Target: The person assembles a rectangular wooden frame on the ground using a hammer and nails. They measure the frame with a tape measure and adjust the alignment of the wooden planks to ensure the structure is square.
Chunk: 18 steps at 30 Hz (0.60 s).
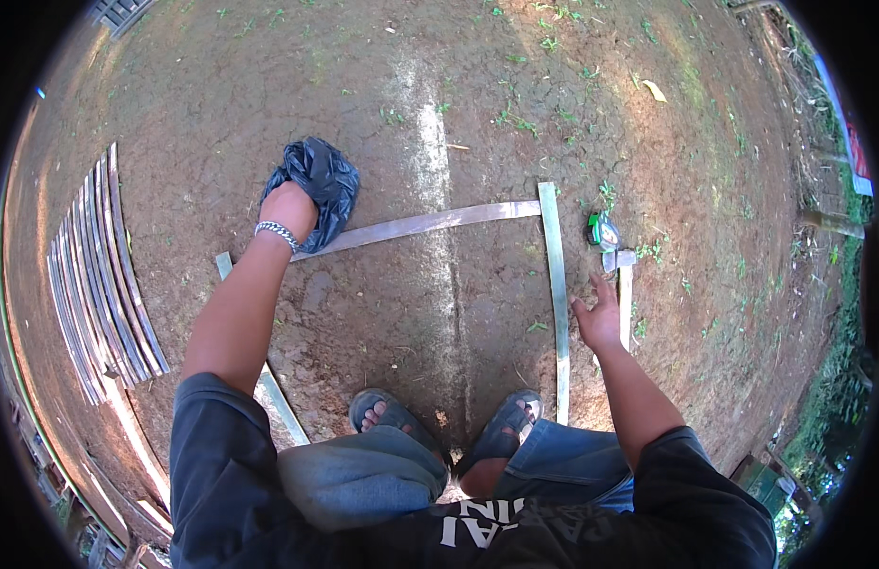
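My left hand (pixel 291 211), with a chain bracelet at its wrist, is closed on a crumpled black plastic bag (pixel 327 180). Under the bag, one end of a flat brownish slat (pixel 430 224) is partly hidden; the slat's other end meets a pale greenish slat (pixel 555 294) on the right. Another greenish slat (pixel 283 406) runs beneath my left forearm. My right hand (pixel 601 318) hovers with fingers apart and nothing in them, close beside a hammer (pixel 625 294) with a light handle. Just past the hammer head lies a green tape measure (pixel 602 231).
Several long narrow slats (pixel 102 275) lie side by side on the bare soil at the left. My sandalled feet (pixel 397 417) stand between the two greenish slats. Small weeds and a dry leaf (pixel 655 91) dot the ground; dense greenery (pixel 842 398) borders the right.
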Available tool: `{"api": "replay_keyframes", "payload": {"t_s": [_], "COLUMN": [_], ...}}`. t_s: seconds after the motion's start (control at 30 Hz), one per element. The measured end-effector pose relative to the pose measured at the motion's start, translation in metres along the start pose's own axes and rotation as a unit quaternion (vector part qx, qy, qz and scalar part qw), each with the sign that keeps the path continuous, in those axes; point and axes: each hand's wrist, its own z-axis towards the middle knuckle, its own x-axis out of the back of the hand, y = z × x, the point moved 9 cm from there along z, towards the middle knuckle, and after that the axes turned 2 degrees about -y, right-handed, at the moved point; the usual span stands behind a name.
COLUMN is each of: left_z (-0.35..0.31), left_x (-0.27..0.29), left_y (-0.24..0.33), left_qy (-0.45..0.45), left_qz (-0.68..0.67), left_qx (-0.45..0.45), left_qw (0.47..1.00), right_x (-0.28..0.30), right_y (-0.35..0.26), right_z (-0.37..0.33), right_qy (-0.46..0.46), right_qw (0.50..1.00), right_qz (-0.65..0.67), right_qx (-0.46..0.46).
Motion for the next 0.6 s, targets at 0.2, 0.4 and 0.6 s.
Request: {"api": "replay_keyframes", "payload": {"t_s": [0.2, 0.4, 0.6], "left_z": [-0.003, -0.015, -0.053], "left_x": [0.01, 0.049, 0.099], "left_y": [-0.018, -0.015, -0.027], "left_qy": [0.029, 0.087, 0.13], "left_qz": [-0.05, -0.04, -0.18], "left_qx": [0.037, -0.001, -0.037], "left_qw": [0.998, 0.995, 0.974], "right_x": [-0.002, 0.018, 0.006], "right_y": [0.002, 0.043, 0.142], "right_z": [-0.002, 0.007, 0.019], "right_qy": [-0.021, 0.119, 0.039], "right_qw": [0.998, 0.988, 0.956], "right_qz": [0.052, -0.08, -0.121], "right_qx": [-0.031, -0.056, -0.265]}}
